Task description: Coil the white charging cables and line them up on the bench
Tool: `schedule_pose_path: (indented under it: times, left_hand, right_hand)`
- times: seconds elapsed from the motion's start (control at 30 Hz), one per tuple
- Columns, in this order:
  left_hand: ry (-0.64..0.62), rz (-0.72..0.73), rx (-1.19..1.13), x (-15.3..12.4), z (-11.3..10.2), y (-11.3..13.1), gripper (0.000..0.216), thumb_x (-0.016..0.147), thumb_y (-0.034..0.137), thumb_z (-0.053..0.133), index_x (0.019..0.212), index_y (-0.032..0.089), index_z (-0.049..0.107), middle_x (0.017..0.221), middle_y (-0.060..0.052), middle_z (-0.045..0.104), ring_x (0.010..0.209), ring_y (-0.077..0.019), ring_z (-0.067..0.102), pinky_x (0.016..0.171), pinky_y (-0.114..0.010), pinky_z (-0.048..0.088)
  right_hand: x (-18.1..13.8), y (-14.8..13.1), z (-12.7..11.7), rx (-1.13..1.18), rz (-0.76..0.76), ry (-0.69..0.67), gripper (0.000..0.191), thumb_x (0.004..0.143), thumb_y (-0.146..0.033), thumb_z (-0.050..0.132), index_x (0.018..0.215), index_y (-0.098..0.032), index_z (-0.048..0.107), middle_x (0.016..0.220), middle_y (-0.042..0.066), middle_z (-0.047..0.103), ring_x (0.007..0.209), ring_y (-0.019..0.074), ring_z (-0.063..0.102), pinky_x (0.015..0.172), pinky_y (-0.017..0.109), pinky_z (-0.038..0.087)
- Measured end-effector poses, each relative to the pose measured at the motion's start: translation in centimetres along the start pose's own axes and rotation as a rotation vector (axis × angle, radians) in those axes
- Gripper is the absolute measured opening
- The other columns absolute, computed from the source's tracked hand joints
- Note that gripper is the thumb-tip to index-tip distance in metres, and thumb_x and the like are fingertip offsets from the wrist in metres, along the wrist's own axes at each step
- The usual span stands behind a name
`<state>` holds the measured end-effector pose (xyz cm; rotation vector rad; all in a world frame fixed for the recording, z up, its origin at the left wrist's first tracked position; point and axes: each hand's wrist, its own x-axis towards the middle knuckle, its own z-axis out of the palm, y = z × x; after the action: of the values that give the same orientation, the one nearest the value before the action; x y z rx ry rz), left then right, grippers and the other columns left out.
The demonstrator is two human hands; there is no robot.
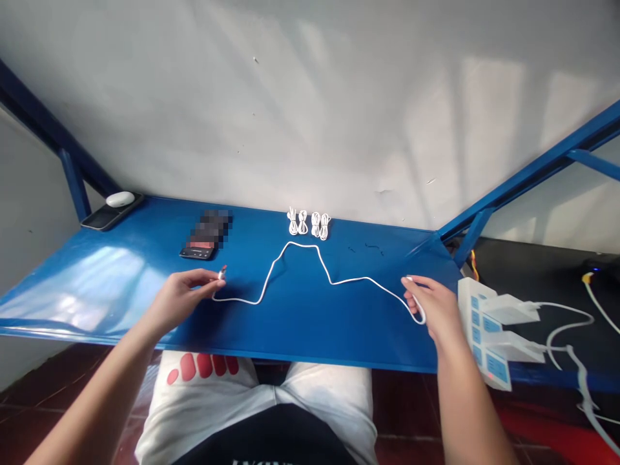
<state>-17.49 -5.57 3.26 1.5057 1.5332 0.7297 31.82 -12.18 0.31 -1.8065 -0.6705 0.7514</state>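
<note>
In the head view, a white cable [303,244] is laid in bends across the blue table [310,323]. Its ends are pinched in the left hand [183,292] and right hand [434,307], held well apart, seemingly to keep it spread. Bundled cables [316,225] (tied, presumably, against tangling) are lined up by the wall [290,116].

nothing is legible; letters [261,462] on the black shirt [276,434] are cut off.

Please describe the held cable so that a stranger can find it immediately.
Find the blue tabletop. Between the left hand and right hand runs a thin white cable. Unlike the coiled white bundles near the wall, it is unwound and bends loosely.
</note>
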Motion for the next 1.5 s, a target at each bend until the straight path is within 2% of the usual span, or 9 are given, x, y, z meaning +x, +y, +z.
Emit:
schedule_pose_path:
  times: [0.27,0.43,0.63,0.8,0.9,1.1,1.2,1.33,1.5]
  left_hand:
    - [-0.232,0.471,0.223,-1.0,4.4,0.5,0.028,0.096,0.045,0.059,0.100,0.025,0.079,0.107,-0.007,0.072,0.096,-0.0218,0.068,0.089,-0.033,0.053]
    - [-0.348,0.621,0.357,-1.0,5.1,-0.3,0.024,0.099,0.035,0.058,0.104,0.031,0.081,0.115,-0.006,0.071,0.104,-0.0209,0.065,0.094,-0.034,0.051]
    - [-0.393,0.691,0.451,-0.6,5.4,0.3,0.028,0.100,0.027,0.053,0.106,0.026,0.080,0.108,-0.007,0.075,0.096,-0.0211,0.067,0.085,-0.032,0.052]
    - [-0.369,0.674,0.461,0.3,6.2,1.0,0.029,0.097,0.023,0.052,0.102,0.025,0.081,0.099,-0.008,0.076,0.087,-0.0202,0.069,0.079,-0.030,0.052]
    - [-0.439,0.655,0.391,1.2,6.3,1.6,0.028,0.096,0.023,0.053,0.103,0.024,0.080,0.099,-0.008,0.076,0.088,-0.0204,0.070,0.081,-0.030,0.053]
    - [-0.605,0.393,0.016,3.0,6.0,2.9,0.021,0.094,0.036,0.063,0.101,0.023,0.077,0.103,-0.007,0.076,0.094,-0.0215,0.070,0.088,-0.034,0.053]
    - [-0.635,0.206,-0.259,3.8,6.2,3.4,0.018,0.090,0.038,0.069,0.094,0.021,0.071,0.091,-0.005,0.074,0.086,-0.0194,0.068,0.082,-0.034,0.053]
    - [-0.656,0.137,-0.494,4.8,6.7,4.7,0.021,0.088,0.036,0.072,0.088,0.019,0.060,0.085,-0.003,0.067,0.074,-0.0131,0.059,0.068,-0.027,0.046]
    - [-0.545,0.046,-0.766,5.9,8.2,7.3,0.026,0.087,0.032,0.073,0.091,0.020,0.050,0.088,-0.001,0.063,0.067,-0.0084,0.049,0.062,-0.023,0.035]
  right_hand:
    - [-4.3,-0.5,7.0,-0.349,-0.362,-0.334,0.038,0.085,-0.053,0.068,0.100,-0.019,0.076,0.075,0.005,0.069,0.068,0.0193,0.063,0.066,0.032,0.051]
    - [-5.9,-0.4,9.4,-0.457,-0.640,-0.342,0.026,0.090,-0.044,0.066,0.098,-0.023,0.078,0.094,0.007,0.067,0.081,0.0214,0.063,0.076,0.037,0.053]
    - [-5.7,0.0,10.2,-0.502,-0.700,-0.319,0.026,0.091,-0.044,0.064,0.102,-0.023,0.076,0.106,0.010,0.065,0.099,0.0274,0.063,0.085,0.043,0.054]
    - [-6.0,-1.4,10.8,-0.526,-0.740,-0.127,0.054,0.085,-0.042,0.071,0.134,-0.022,0.060,0.126,0.015,0.059,0.118,0.0344,0.056,0.098,0.054,0.050]
    - [-6.7,-3.0,11.4,-0.526,-0.901,-0.068,0.050,0.086,-0.033,0.070,0.134,-0.026,0.061,0.134,0.015,0.054,0.125,0.0362,0.051,0.103,0.057,0.047]
    - [-7.0,-5.3,14.6,-0.599,-1.193,-0.438,0.036,0.095,-0.018,0.058,0.126,-0.033,0.069,0.142,0.005,0.061,0.130,0.0310,0.053,0.108,0.056,0.045]
    - [-5.6,-6.2,16.5,-0.535,-1.179,-0.541,0.025,0.097,-0.024,0.060,0.119,-0.029,0.072,0.137,0.004,0.067,0.128,0.0282,0.057,0.107,0.052,0.047]
    - [-3.8,-7.3,17.9,-0.400,-1.127,-0.637,0.016,0.100,-0.029,0.057,0.104,-0.025,0.072,0.121,0.006,0.074,0.122,0.0251,0.063,0.107,0.046,0.047]
    - [-3.6,-7.5,18.2,-0.329,-0.893,-0.627,0.018,0.100,-0.032,0.055,0.100,-0.024,0.070,0.098,0.006,0.076,0.092,0.0231,0.071,0.086,0.036,0.053]
